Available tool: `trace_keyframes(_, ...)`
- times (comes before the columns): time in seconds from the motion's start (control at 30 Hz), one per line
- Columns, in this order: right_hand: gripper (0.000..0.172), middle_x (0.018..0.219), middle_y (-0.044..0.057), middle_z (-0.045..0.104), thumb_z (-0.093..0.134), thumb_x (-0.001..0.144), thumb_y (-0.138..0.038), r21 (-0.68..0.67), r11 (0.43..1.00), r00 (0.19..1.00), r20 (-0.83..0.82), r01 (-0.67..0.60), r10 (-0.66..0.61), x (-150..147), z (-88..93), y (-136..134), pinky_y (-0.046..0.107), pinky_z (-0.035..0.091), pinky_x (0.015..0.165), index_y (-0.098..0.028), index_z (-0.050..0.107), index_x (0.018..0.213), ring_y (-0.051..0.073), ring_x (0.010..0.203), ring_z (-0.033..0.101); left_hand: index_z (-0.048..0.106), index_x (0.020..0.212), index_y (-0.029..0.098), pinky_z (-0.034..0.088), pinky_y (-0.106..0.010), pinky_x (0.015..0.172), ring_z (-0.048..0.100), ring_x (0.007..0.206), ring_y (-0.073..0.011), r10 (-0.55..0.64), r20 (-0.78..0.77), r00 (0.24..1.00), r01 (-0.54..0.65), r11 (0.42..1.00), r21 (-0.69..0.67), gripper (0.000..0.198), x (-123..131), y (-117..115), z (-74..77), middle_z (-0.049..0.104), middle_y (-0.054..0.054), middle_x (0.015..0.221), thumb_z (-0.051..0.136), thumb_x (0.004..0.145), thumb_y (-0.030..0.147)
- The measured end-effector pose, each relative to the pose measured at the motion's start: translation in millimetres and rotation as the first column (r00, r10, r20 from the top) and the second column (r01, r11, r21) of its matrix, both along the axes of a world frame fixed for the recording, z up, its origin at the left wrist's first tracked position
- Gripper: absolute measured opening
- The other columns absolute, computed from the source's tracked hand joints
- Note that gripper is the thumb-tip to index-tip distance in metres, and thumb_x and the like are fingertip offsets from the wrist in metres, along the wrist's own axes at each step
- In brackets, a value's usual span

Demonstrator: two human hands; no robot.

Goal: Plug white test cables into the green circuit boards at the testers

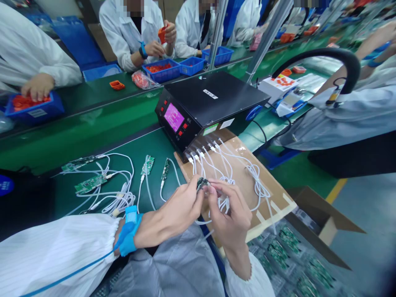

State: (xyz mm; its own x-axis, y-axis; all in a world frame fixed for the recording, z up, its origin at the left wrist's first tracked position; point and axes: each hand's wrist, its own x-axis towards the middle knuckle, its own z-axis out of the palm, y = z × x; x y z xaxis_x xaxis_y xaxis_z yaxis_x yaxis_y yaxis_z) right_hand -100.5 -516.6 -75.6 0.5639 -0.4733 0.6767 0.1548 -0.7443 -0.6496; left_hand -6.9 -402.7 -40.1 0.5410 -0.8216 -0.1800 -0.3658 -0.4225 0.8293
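Note:
My left hand (181, 202), with a blue strap at its wrist, is closed on a small green circuit board (201, 182). The fingertips of my right hand (231, 211) are pinched together at the board's right end; what they grip is mostly hidden. Below my hands, white cables (261, 187) lie coiled on a cardboard sheet (241, 154). Their plugs sit in the front of a black box-shaped device (213, 97) with a lit pink screen (174, 117). Left of my hands, more circuit boards (91, 184) lie on the green table with white cables attached.
Several bagged circuit boards (291, 239) lie low at the right, beside an open cardboard box (328, 231). Across the bench, people in white coats handle orange parts from blue bins (162, 74). A black curved hose (321, 51) arches at the right, near another person's arm.

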Motion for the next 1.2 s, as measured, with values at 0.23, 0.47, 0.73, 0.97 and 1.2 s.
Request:
trace_keyframes(0.23,0.019,0.105,0.007,0.076,0.065,0.096,-0.007,0.055,0.998,0.999,0.014,0.041,-0.042,1.4,-1.0,5.4,0.035,0.064,0.082,-0.022,0.068,0.108,0.019,0.098,0.075,0.047,0.110,0.022,0.044,-0.034,0.074,0.065,0.081,-0.0233,-0.006,0.034,0.999,0.005,1.000,0.027,0.016,-2.4,-3.9,5.8,0.066,-0.007,0.095,0.035,0.107,0.032)
trace_keyframes(0.47,0.017,0.101,0.007,0.076,0.064,0.097,-0.009,0.096,0.992,0.996,0.028,0.077,-0.080,1.4,-4.0,3.6,0.033,0.063,0.080,-0.022,0.068,0.108,0.019,0.095,0.074,0.051,0.116,0.020,0.052,-0.036,0.078,0.071,0.088,-0.0262,-0.031,0.072,0.997,0.029,0.999,0.021,0.021,-2.3,-6.6,9.2,0.070,-0.011,0.098,0.036,0.107,0.033)
trace_keyframes(0.73,0.021,0.103,0.007,0.074,0.064,0.097,-0.006,0.116,0.992,0.998,0.031,0.044,-0.048,-0.6,-6.5,3.4,0.036,0.063,0.087,-0.022,0.069,0.110,0.019,0.098,0.073,0.050,0.119,0.020,0.057,-0.046,0.090,0.073,0.106,-0.0339,-0.097,0.126,0.987,0.084,0.991,0.102,0.020,-2.2,-6.5,9.5,0.071,-0.016,0.116,0.037,0.106,0.028)
trace_keyframes(0.97,0.020,0.106,0.008,0.073,0.064,0.097,-0.008,0.188,0.982,0.997,0.068,0.011,-0.024,-3.9,-9.1,4.1,0.040,0.062,0.090,-0.022,0.070,0.110,0.021,0.103,0.072,0.047,0.128,0.018,0.057,-0.051,0.094,0.071,0.115,-0.0371,-0.208,0.209,0.956,0.170,0.968,0.184,0.026,-2.3,-8.7,13.8,0.066,-0.019,0.129,0.040,0.103,0.020)
trace_keyframes(1.2,0.007,0.102,0.008,0.074,0.061,0.101,-0.018,0.411,0.911,0.995,0.098,-0.012,-0.031,-10.1,-1.0,-1.6,0.037,0.064,0.089,-0.021,0.067,0.104,0.020,0.101,0.074,0.053,0.123,0.021,0.053,-0.036,0.088,0.068,0.098,-0.0234,-0.143,0.038,0.989,0.147,0.978,-0.150,0.030,4.3,-4.9,12.8,0.069,-0.009,0.111,0.035,0.110,0.042)
